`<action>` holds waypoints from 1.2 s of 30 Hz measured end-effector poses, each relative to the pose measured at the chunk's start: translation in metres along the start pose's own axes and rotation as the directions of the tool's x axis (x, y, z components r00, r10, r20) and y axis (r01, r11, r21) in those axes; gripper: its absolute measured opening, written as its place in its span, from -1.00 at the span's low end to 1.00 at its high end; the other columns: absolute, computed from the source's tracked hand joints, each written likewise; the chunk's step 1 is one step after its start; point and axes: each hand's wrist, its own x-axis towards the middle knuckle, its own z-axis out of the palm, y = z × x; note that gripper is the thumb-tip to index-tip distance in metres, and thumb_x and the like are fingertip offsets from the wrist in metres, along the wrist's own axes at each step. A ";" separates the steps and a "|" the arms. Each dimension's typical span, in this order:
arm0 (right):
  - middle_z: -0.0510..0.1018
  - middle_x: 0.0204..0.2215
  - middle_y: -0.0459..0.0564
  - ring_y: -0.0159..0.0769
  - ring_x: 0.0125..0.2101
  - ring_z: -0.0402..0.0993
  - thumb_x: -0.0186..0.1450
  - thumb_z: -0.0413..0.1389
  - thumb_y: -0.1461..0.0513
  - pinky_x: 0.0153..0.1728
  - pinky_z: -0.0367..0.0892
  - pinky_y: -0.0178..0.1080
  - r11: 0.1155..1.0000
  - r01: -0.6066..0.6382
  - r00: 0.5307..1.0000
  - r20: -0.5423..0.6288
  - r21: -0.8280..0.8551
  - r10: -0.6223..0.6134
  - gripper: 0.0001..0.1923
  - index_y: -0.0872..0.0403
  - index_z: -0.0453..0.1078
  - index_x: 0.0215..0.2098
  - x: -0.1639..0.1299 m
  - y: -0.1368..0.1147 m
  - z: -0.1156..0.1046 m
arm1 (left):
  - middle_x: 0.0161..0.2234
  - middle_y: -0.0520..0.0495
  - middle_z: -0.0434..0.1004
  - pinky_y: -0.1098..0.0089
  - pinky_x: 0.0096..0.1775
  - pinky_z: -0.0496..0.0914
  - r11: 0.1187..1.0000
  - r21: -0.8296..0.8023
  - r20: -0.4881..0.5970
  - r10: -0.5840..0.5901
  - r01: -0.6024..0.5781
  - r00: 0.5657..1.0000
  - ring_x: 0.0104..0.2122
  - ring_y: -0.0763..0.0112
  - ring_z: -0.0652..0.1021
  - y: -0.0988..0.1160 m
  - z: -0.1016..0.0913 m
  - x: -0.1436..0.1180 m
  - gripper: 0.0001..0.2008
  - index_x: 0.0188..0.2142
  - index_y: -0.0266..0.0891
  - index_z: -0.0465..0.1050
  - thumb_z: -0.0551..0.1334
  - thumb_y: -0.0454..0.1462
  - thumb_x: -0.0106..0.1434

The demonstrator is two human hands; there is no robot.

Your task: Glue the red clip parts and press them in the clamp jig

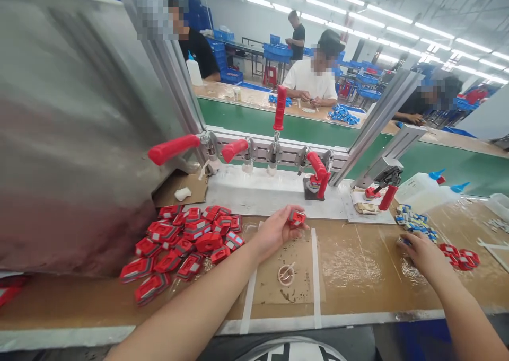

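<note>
My left hand (pixel 274 232) pinches a red part (pixel 296 218) over the taped brown bench (pixel 358 276) — right hand (pixel 419 249) on blue pieces (pixel 413 222), grip unclear. Green conveyor (pixel 246 120) behind, workers seated.

— Any lettering on the small red-and-grey plastic parts (pixel 183 244) heaped on the brown worktop (pixel 358 276)?
— Too small and blurred to read.
— On the clear squeeze bottles with blue caps (pixel 433 190)?
— No label readable.
— The white print on the black shirt (pixel 302 352) at the bottom edge?
— Cut off, unreadable. Nothing legible anywhere.
</note>
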 end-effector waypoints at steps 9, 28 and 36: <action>0.58 -0.14 0.08 -0.19 -0.23 0.56 0.42 0.21 0.17 -0.18 0.54 -0.14 0.592 0.604 0.794 -0.340 0.533 -0.504 -0.85 -0.04 0.56 -0.07 -0.029 -0.233 0.002 | -0.20 -0.17 0.62 0.20 0.07 0.49 0.997 0.051 0.035 -0.062 0.061 0.997 -0.11 0.26 0.65 -0.002 0.001 -0.002 -0.55 -0.03 -0.29 0.51 0.44 -0.02 0.25; 0.53 0.06 0.22 0.01 0.08 0.50 0.37 0.22 0.21 0.10 0.47 0.06 0.633 0.558 0.822 -0.460 0.536 -0.335 -0.49 0.02 0.39 0.27 -0.035 -0.274 0.058 | -0.21 -0.09 0.54 0.40 -0.26 0.44 0.858 0.509 -0.252 0.222 -0.066 0.942 -0.31 0.38 0.58 -0.010 0.028 0.001 -0.50 -0.18 -0.28 0.49 0.56 -0.05 0.02; 0.70 -0.15 0.07 -0.14 -0.18 0.62 0.08 0.45 0.02 -0.13 0.53 -0.14 -0.123 -0.197 0.975 0.208 0.973 0.081 -0.54 0.07 0.62 -0.12 -0.033 -0.265 0.060 | 0.07 -0.03 0.58 0.27 0.02 0.50 0.463 0.857 0.135 0.219 -0.224 0.966 -0.08 0.24 0.63 0.004 0.043 -0.006 -0.57 0.05 -0.05 0.54 0.45 -0.21 0.17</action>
